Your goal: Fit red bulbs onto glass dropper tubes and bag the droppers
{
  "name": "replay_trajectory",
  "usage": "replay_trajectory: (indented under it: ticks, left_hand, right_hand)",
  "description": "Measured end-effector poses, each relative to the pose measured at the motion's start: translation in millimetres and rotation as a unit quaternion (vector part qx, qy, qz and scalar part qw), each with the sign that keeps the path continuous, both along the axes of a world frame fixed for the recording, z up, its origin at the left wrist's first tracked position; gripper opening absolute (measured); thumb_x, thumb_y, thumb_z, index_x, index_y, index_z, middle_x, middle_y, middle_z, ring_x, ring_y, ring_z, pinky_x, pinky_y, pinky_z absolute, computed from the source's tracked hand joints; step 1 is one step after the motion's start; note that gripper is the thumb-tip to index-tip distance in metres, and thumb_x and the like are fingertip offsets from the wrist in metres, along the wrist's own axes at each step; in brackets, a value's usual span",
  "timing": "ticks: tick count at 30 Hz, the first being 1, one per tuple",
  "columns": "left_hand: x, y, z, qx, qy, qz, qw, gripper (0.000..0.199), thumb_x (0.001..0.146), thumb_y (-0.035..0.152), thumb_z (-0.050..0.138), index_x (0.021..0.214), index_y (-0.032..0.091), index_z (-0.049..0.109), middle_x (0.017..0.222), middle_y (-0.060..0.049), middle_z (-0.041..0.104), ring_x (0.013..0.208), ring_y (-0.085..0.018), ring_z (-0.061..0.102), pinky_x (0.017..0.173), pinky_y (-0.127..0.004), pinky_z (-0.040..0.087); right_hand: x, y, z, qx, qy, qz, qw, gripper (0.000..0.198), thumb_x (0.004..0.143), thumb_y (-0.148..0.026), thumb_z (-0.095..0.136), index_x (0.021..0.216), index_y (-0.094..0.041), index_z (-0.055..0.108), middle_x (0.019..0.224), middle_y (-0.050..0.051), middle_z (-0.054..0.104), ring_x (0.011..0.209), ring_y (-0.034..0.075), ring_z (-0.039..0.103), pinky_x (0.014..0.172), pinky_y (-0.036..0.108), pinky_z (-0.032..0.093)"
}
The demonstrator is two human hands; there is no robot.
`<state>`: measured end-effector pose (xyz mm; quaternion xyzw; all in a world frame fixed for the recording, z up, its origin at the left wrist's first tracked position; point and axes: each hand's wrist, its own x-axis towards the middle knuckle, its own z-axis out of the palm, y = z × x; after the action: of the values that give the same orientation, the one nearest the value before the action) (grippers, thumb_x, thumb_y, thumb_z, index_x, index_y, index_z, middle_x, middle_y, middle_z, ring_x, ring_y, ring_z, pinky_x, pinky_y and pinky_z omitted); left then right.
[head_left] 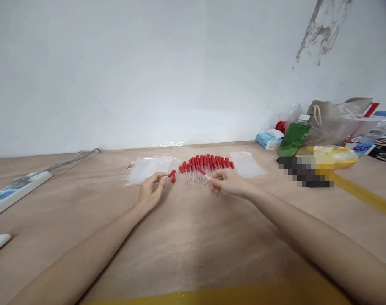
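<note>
Several glass droppers with red rubber bulbs [208,161] lie in a fanned row on the table, bulbs pointing away from me and clear tubes towards me. My left hand [151,190] is left of the row, thumb and fingers pinched on a dropper [171,173] whose red bulb sticks out to the right. Just below that bulb lies another red bulb [173,179]. In front of the row, my right hand [226,182] pinches a second dropper [199,170], its bulb tilted up and left. My fingers hide most of both held tubes.
Clear plastic bags [148,170] lie left of the row and more bags [248,164] right of it. A power strip [21,192] with a grey cable is at far left. On the right stand a green bottle [294,136], a tissue pack [269,140] and a yellow packet [337,157].
</note>
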<state>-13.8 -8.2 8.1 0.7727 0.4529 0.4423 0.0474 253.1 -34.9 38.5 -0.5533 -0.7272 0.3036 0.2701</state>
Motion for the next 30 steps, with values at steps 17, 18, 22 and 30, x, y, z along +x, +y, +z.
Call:
replay_trajectory:
  ticks: [17,18,22,30]
  left_hand:
    - [-8.8,10.1,-5.6,0.016,0.122,0.072,0.990,0.019,0.078,0.029,0.050,0.091,0.020,0.060,0.084,-0.003,0.061,0.083,-0.019,0.053,0.075,-0.031,0.040]
    - [-7.7,10.2,-5.7,0.024,0.137,0.074,0.988,0.020,0.077,0.028,0.051,0.093,0.020,0.060,0.088,-0.004,0.060,0.087,-0.021,0.052,0.078,-0.033,0.039]
    - [0.4,10.6,-5.7,0.052,0.194,0.060,0.978,0.022,0.081,0.025,0.046,0.096,0.021,0.060,0.097,-0.007,0.059,0.094,-0.023,0.050,0.083,-0.038,0.036]
    - [8.6,16.1,-5.8,0.031,0.254,0.058,0.965,0.029,0.085,0.025,0.040,0.108,0.025,0.058,0.114,-0.008,0.054,0.108,-0.024,0.044,0.092,-0.043,0.029]
  right_hand:
    - [0.1,61.1,-15.3,0.096,-0.173,-0.276,0.940,0.035,0.074,-0.045,0.047,0.054,-0.019,0.057,0.065,0.006,0.062,0.074,0.023,0.057,0.078,0.041,0.028]
    - [0.8,60.7,-15.1,0.097,-0.178,-0.275,0.940,0.035,0.074,-0.046,0.047,0.054,-0.019,0.057,0.065,0.005,0.062,0.074,0.023,0.057,0.078,0.041,0.028]
    - [-7.1,54.3,-12.1,0.142,-0.184,-0.261,0.937,0.030,0.076,-0.043,0.046,0.062,-0.019,0.056,0.066,0.003,0.062,0.071,0.020,0.056,0.079,0.040,0.026]
    - [-76.7,26.6,-15.7,0.221,-0.182,-0.076,0.955,0.023,0.078,-0.038,0.047,0.069,-0.020,0.059,0.071,0.001,0.065,0.071,0.017,0.057,0.080,0.037,0.021]
